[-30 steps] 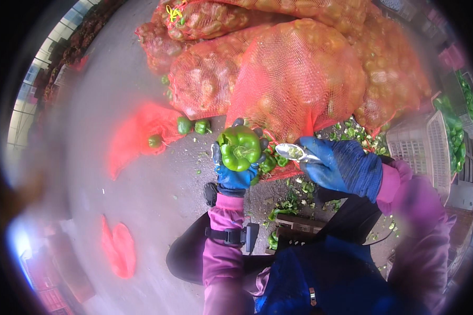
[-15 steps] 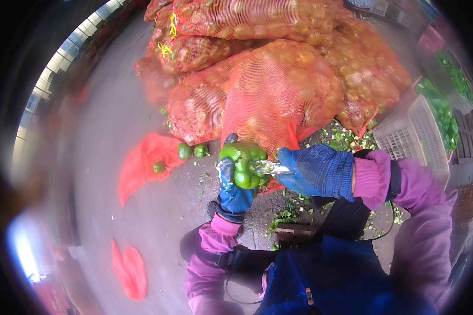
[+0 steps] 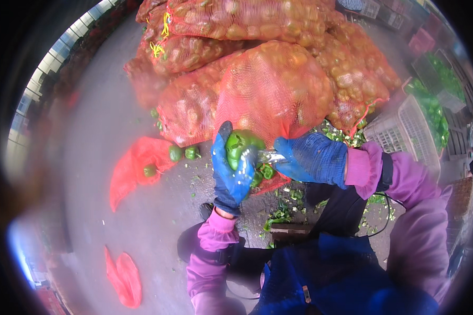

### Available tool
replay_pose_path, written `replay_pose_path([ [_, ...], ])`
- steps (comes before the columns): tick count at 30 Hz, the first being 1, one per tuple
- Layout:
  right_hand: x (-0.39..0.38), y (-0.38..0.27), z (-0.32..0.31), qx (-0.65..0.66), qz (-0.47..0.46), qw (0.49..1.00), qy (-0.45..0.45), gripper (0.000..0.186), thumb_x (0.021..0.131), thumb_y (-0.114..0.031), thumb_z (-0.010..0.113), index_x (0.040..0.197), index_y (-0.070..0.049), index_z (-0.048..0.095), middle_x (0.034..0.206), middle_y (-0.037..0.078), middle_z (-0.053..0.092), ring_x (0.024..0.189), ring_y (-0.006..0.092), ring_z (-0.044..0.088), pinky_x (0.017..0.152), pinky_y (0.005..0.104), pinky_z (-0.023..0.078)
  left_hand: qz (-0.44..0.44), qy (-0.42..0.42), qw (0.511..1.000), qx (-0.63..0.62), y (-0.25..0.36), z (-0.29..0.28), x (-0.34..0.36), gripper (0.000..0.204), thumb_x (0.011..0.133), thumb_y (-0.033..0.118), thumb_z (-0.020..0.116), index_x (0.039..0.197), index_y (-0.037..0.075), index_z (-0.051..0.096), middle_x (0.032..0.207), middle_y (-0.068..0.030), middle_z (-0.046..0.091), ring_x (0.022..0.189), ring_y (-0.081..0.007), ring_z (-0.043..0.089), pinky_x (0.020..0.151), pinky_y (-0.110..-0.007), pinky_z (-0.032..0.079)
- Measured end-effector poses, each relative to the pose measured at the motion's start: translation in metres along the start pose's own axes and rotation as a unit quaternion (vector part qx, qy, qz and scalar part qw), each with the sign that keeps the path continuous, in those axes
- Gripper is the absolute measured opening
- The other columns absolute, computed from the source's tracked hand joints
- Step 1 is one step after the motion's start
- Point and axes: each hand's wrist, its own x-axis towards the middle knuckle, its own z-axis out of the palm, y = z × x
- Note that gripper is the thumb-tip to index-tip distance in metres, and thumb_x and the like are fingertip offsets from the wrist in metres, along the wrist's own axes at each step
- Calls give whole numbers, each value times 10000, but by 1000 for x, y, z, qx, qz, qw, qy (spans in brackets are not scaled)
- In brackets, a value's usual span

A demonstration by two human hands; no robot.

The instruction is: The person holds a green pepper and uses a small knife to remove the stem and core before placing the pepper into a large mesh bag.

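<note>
Currently cradling glossy green bell pepper in blue-gloved left hand, near bulging red mesh sack; clenching shiny metal scoop-like tool in blue-gloved right hand, end at pepper. Apparently partway through, with green scraps strewn on grey ground, loose small green peppers seemingly left.

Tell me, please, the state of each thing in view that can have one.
Left hand: gloved, holding the green pepper
Right hand: gloved, gripping the metal tool
Green pepper: partly covered
Metal tool: pointing at the green pepper
Front mesh sack: bulging
Red netting: crumpled
Green scraps: scattered
</note>
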Motion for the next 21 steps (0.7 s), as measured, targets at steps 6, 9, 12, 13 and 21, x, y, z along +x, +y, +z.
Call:
replay_pose_path([
  [6,10,-4,13,-46,1,999,27,221,850,-273,633,888,-104,495,644,138,551,541,343,585,445,428,435,-194,46,951,-237,0,7,-4,442,945,150,532,1343,11,399,1158,-98,534,970,-170,579,845,-308,506],
  [9,19,4,27,-40,-14,999,23,235,854,-283,628,937,-105,500,644,133,561,549,357,590,461,428,448,-223,55,939,-257,-8,2,-5,402,955,168,536,1321,45,426,1052,-84,577,881,-161,602,776,-308,532],
  [12,23,2,40,11,29,999,-45,226,877,-272,603,983,-94,512,658,135,568,536,320,592,462,406,451,-245,28,937,-248,-11,-10,-12,388,966,236,523,1298,52,444,1043,-107,590,883,-187,615,757,-311,541],
  [13,20,2,41,28,57,995,-74,224,886,-268,594,999,-90,517,663,135,570,526,300,593,460,395,451,-247,11,934,-258,-12,-8,-12,390,971,267,510,1292,54,448,1054,-116,592,888,-199,620,752,-314,543],
  [21,49,-9,-19,474,185,860,24,254,888,-271,584,1090,-118,575,733,83,607,646,231,643,534,328,491,-342,-31,855,-389,-60,33,-41,561,984,492,364,1355,73,409,1217,-97,570,1078,-236,583,839,-404,532],
])
